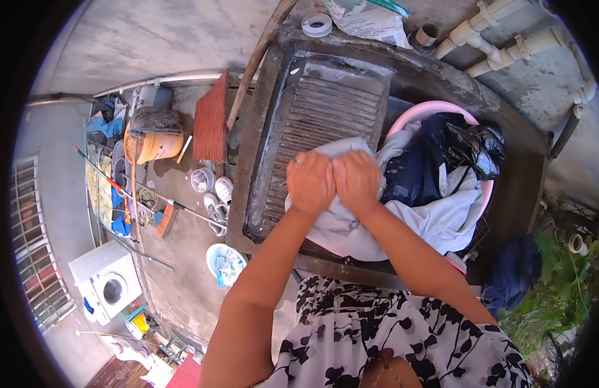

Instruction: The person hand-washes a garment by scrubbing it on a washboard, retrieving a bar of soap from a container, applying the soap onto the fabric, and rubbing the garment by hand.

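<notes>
A light grey wet garment [341,226] lies over the lower right part of a ribbed stone washboard [319,107] and stretches toward the pink basin. My left hand [310,183] is closed in a fist on this garment. Pressed close beside it, my right hand [358,183] is closed on the cloth too. Folds hide the fingertips of both hands. Within the pink basin [413,115], a dark navy wet garment [413,165] sits with more pale cloth around it. A scrub brush [456,262] lies near the basin's lower edge.
A roll of tape [317,25] and a white sack [370,22] sit on the far ledge. On the floor to the left are white shoes [215,207], a light blue basin [223,262], a yellow bucket [158,142] and a washing machine [108,288]. Plants [568,278] grow at right.
</notes>
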Demonstrator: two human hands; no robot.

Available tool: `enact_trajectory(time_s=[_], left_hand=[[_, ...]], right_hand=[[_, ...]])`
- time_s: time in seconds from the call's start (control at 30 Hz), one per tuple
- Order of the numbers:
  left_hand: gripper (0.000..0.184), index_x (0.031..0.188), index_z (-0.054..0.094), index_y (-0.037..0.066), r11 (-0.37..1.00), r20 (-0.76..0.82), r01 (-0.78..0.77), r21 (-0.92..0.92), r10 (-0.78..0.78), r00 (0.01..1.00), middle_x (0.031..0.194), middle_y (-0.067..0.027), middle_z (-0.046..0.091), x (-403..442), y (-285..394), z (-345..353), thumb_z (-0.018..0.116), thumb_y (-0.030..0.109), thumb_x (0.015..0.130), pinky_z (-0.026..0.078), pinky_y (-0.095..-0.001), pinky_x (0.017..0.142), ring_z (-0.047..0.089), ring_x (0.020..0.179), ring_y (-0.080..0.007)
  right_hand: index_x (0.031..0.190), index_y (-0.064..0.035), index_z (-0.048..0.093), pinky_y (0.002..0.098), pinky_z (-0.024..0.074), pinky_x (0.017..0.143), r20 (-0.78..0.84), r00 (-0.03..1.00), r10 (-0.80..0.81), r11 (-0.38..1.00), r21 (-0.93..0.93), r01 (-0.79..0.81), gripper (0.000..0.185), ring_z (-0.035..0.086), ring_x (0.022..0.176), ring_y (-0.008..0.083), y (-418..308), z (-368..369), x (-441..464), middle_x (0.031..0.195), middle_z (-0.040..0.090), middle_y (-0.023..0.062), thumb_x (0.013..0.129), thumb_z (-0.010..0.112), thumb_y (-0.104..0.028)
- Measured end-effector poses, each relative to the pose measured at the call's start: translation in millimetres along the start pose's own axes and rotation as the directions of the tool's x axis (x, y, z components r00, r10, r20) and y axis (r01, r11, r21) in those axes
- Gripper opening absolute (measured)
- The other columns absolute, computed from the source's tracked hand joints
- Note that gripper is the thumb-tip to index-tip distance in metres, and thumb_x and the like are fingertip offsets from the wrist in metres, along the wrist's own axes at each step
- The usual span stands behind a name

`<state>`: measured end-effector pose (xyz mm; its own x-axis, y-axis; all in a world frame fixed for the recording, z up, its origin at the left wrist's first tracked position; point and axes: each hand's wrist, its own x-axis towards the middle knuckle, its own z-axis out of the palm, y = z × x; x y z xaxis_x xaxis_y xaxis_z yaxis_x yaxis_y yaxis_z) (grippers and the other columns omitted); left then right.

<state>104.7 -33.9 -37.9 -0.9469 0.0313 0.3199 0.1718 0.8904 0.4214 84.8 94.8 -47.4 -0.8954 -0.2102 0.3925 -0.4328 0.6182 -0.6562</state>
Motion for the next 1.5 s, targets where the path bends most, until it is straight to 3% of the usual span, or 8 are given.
enact_trajectory(time_s=[0.13,0.4,0.53,0.77,1.23,1.33,1.4,1.5], left_hand=[[0.017,0.089,0.064,0.008,0.983,-0.120,0.166,0.076,-0.156,0.980,0.088,-0.0113,0.062,81,-27,32,0.058,0.024,0.089,0.044,-0.0458,0.074,0.059,0.089,-0.0343],[0.015,0.093,0.062,0.009,0.991,-0.080,0.129,-0.034,-0.131,0.988,0.093,-0.0120,0.063,0,14,-8,0.055,0.021,0.090,0.044,-0.0439,0.073,0.059,0.091,-0.0349],[0.014,0.079,0.057,0.007,0.979,-0.163,0.202,-0.004,-0.200,0.966,0.081,-0.0139,0.059,74,-27,36,0.055,0.016,0.090,0.043,-0.0472,0.066,0.055,0.075,-0.0374],[0.008,0.082,0.058,0.007,0.986,-0.171,-0.079,-0.144,0.054,0.984,0.082,-0.0129,0.059,0,13,-8,0.059,0.014,0.085,0.040,-0.0477,0.066,0.056,0.076,-0.0349],[0.014,0.085,0.063,0.005,0.972,-0.120,0.220,-0.084,-0.229,0.966,0.083,-0.0159,0.063,77,-21,33,0.055,0.015,0.090,0.047,-0.0489,0.072,0.060,0.078,-0.0387],[0.013,0.083,0.063,0.005,0.980,0.016,0.193,-0.035,-0.193,0.981,0.083,-0.0165,0.063,94,-28,25,0.056,0.015,0.089,0.048,-0.0480,0.072,0.061,0.078,-0.0385],[0.009,0.090,0.063,0.005,0.975,0.194,-0.160,0.152,0.129,0.973,0.088,-0.0172,0.064,122,-44,13,0.059,0.013,0.088,0.051,-0.0457,0.070,0.064,0.079,-0.0375],[0.015,0.099,0.061,0.004,0.932,0.282,-0.111,0.345,0.010,0.959,0.094,-0.0175,0.064,168,-50,-1,0.061,0.009,0.085,0.055,-0.0425,0.070,0.068,0.083,-0.0355]], right_hand=[[0.075,-0.0090,0.066,0.0423,0.0435,0.070,-0.348,0.913,-0.211,0.968,-0.204,0.146,0.019,0.058,0.079,0.0302,38,47,103,0.078,0.062,0.0075,0.084,0.063,-0.025],[0.069,-0.0088,0.064,0.0432,0.0434,0.061,0.041,0.997,0.072,0.997,0.012,-0.072,0.017,0.057,0.070,0.0310,-4,-3,-8,0.072,0.060,0.0084,0.082,0.063,-0.020],[0.063,-0.0098,0.061,0.0430,0.0433,0.058,-0.191,0.972,-0.139,0.982,-0.153,0.110,0.025,0.056,0.066,0.0311,36,49,100,0.070,0.059,0.0091,0.083,0.065,-0.024],[0.064,-0.0078,0.060,0.0449,0.0459,0.057,0.033,0.994,0.107,0.993,0.045,-0.108,0.026,0.059,0.066,0.0331,4,-5,12,0.065,0.058,0.0113,0.085,0.065,-0.023],[0.071,-0.0098,0.068,0.0425,0.0462,0.066,-0.070,0.997,0.042,0.995,-0.083,-0.048,0.020,0.058,0.076,0.0286,52,49,98,0.075,0.060,0.0057,0.083,0.065,-0.025],[0.070,-0.0103,0.067,0.0427,0.0464,0.069,-0.043,0.995,0.089,0.992,-0.084,-0.093,0.021,0.058,0.078,0.0286,53,50,98,0.075,0.059,0.0058,0.083,0.065,-0.026],[0.068,-0.0107,0.067,0.0434,0.0464,0.071,-0.024,0.992,0.120,0.989,-0.083,-0.122,0.022,0.058,0.080,0.0289,55,51,99,0.075,0.059,0.0061,0.082,0.064,-0.027],[0.067,-0.0102,0.067,0.0439,0.0464,0.071,-0.038,0.992,0.118,0.991,-0.064,-0.120,0.022,0.058,0.080,0.0291,55,51,99,0.075,0.059,0.0069,0.082,0.064,-0.027]])
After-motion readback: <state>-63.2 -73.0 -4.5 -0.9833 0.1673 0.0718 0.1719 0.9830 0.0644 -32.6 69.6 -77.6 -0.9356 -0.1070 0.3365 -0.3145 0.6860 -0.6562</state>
